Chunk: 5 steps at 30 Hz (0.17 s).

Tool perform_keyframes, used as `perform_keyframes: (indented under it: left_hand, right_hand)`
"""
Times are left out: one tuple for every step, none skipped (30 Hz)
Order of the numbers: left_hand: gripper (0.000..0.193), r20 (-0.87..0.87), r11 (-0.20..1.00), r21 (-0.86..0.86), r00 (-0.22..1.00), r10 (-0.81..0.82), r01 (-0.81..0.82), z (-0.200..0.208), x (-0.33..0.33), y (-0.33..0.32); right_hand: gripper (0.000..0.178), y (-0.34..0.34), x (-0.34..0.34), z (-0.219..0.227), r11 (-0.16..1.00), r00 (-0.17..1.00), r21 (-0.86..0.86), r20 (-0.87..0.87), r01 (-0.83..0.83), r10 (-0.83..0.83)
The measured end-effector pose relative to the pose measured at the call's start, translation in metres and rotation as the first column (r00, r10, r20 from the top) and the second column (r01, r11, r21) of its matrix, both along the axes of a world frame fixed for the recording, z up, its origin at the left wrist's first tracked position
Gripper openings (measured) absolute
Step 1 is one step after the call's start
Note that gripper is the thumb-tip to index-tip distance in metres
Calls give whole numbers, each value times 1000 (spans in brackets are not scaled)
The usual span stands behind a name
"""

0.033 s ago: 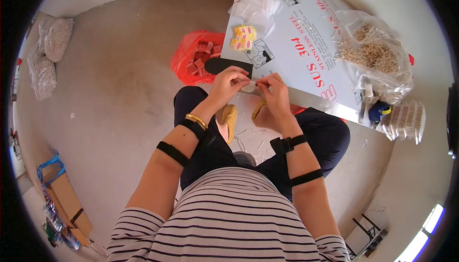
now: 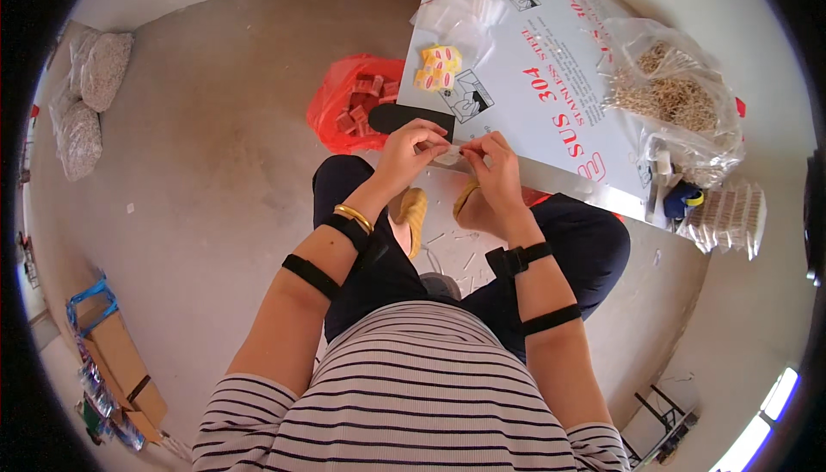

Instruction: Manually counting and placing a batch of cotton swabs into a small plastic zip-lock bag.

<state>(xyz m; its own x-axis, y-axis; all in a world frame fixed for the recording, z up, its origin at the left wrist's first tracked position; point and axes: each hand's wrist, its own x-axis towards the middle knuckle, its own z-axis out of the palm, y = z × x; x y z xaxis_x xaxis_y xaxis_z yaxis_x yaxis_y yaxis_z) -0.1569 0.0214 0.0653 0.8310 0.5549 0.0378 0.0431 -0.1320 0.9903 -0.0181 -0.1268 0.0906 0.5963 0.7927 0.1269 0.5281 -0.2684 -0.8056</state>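
Observation:
Close together at the near left corner of the table, my left hand (image 2: 413, 152) and my right hand (image 2: 496, 167) pinch a small clear plastic bag (image 2: 448, 157) between thumbs and fingers. Its contents, if any, are too small to make out. Just beyond my left hand a black flat board (image 2: 404, 119) juts from the table's edge. Below and left of it, a red plastic bag (image 2: 323, 109) gapes around several red wrapped blocks (image 2: 365, 86). Yellow-and-white packets (image 2: 439, 67) lie on the table beyond my hands, near a heap of clear plastic bags (image 2: 460, 18).
The table (image 2: 516, 102) is covered with printed grey film. At its right lie a large clear bag of tan sticks (image 2: 675, 93), a dark blue item (image 2: 680, 201) and a plastic-wrapped pack (image 2: 727, 218). Filled sacks (image 2: 95, 85) stand far left; a cardboard box (image 2: 120, 356) sits lower left.

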Motion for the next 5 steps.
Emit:
perform_keyframes:
  left_hand:
    - [10, -2, 1000, 0, 1000, -1, 1, -1, 0, 0]
    - [10, -16, 1000, 19, 1000, -4, 4, -2, -1, 1]
    - [10, -31, 999, 38, 1000, -6, 7, -4, -1, 1]
    - [10, -35, 998, 58, 999, -11, 13, -5, -2, 1]
    - [10, -38, 997, 77, 999, -17, 20, -6, -2, 1]
  right_hand:
    - [9, 0, 1, -3, 1000, 1000, -3, 4, -1, 1]
    - [9, 0, 1, -4, 1000, 1000, -4, 3, -1, 1]
    - [9, 0, 1, -6, 1000, 1000, -3, 19, -14, 14]
    - [9, 0, 2, -8, 1000, 999, -2, 36, -28, 28]
    - [9, 0, 2, -8, 1000, 999, -3, 35, -26, 26]
